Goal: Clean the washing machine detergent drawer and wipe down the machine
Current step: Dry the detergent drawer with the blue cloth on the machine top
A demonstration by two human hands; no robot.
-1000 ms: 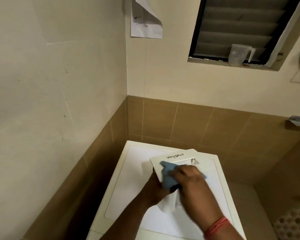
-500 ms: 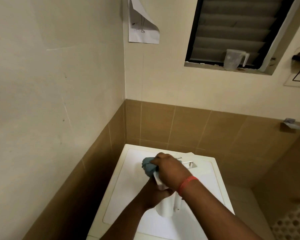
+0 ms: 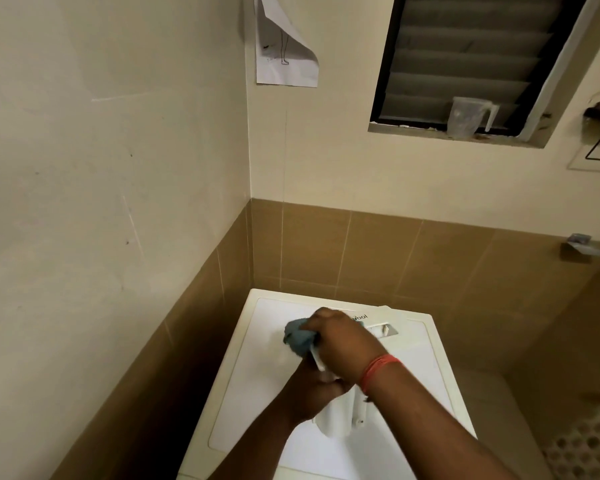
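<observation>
The white detergent drawer (image 3: pixel 340 417) is out of the machine and held above the white washing machine top (image 3: pixel 253 375). My left hand (image 3: pixel 312 393) grips the drawer from below, around its middle. A crumpled blue cloth (image 3: pixel 297 336) is pressed against the left end of the drawer's front panel by my right hand (image 3: pixel 343 344), which is closed around it. The right hand and the cloth cover most of the front panel, leaving part of the logo and the handle recess (image 3: pixel 381 330) showing.
The machine stands in a corner between the left wall (image 3: pixel 101 202) and the tiled back wall (image 3: pixel 395 258). A louvred window (image 3: pixel 465 57) above holds a clear plastic jug (image 3: pixel 465 116) on its sill. A paper sheet (image 3: pixel 284 57) hangs on the wall.
My right hand has carried the blue cloth from the middle of the drawer's front panel to its left end. The left hand keeps its grip on the drawer.
</observation>
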